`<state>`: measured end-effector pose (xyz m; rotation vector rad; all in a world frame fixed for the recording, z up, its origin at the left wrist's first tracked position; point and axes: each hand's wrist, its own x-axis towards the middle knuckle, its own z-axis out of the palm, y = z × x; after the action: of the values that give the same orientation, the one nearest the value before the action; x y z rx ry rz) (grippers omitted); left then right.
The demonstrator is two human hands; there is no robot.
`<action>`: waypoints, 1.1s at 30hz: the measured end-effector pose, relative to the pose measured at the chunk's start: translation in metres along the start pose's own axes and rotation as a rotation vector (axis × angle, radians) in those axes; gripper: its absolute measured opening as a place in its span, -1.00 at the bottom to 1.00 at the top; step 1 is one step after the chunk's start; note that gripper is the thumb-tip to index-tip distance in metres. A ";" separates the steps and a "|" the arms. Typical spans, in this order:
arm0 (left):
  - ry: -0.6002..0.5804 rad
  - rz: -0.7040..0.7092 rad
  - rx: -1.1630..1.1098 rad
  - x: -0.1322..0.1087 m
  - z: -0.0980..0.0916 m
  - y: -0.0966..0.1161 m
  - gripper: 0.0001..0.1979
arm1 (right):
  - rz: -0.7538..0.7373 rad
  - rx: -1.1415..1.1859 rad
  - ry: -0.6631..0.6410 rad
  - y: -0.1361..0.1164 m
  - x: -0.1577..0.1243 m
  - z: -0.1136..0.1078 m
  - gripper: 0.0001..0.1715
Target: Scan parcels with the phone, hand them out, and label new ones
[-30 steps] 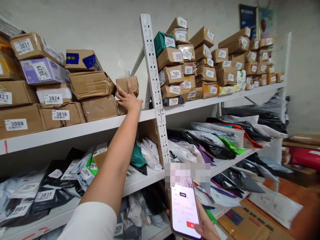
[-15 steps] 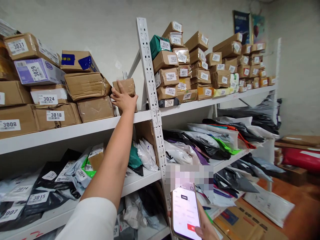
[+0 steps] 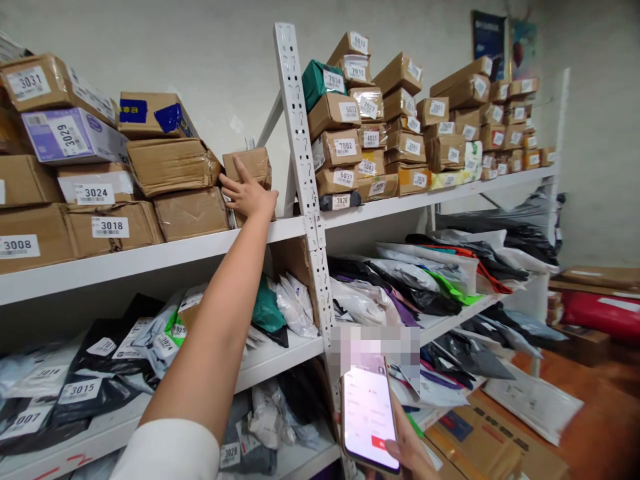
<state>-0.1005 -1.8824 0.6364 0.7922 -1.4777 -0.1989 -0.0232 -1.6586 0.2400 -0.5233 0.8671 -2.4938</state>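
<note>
Biggest is the white metal shelf rack w/ holes in its posts (image 3: 295, 100); 1 post is just right of the L hand (image 3: 250, 198). Next is the heap of black, white & grey plastic bags w/ no. stickers (image 3: 80, 390), e.g. 3015, down & left of the L hand. The big flat brown cardboard box w/ dark print (image 3: 500, 437) is low, right of the R hand (image 3: 411, 450). The tan cardboard box marked 3018 (image 3: 117, 228) sits left of the L hand, & the purple-and-white box marked 3029 (image 3: 73, 137) is farther left, a bit higher. The shiny green wrapped parcel marked 7034 (image 3: 317, 80) is up & right of the L hand, past the post.

The small plain brown cardboard box (image 3: 257, 167) is right at the L hand. That hand's fingers are spread apart, touching its front; can't tell how hard they press. The slim phone w/ a lit white screen (image 3: 367, 407) is in the R hand, which is clamped on it, thumb by the red button (image 3: 379, 443). Phone's top end = blurred.
</note>
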 end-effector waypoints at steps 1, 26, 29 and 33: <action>-0.007 -0.004 -0.012 -0.002 -0.004 0.001 0.22 | 0.006 -0.016 -0.023 0.000 0.001 0.000 0.36; -0.288 0.195 -0.163 -0.062 -0.067 -0.355 -0.34 | 0.278 -0.023 -0.167 0.073 0.012 0.036 0.21; -0.583 0.397 -0.083 -0.040 -0.071 -0.366 -0.48 | 0.287 -0.018 -0.161 0.077 0.012 0.034 0.25; -0.382 0.380 0.190 -0.054 -0.059 -0.347 -0.68 | 0.295 -0.025 -0.150 0.081 0.017 0.037 0.26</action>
<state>0.0660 -2.0873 0.3968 0.6282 -2.0011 0.0856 0.0038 -1.7428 0.2179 -0.5400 0.8506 -2.1510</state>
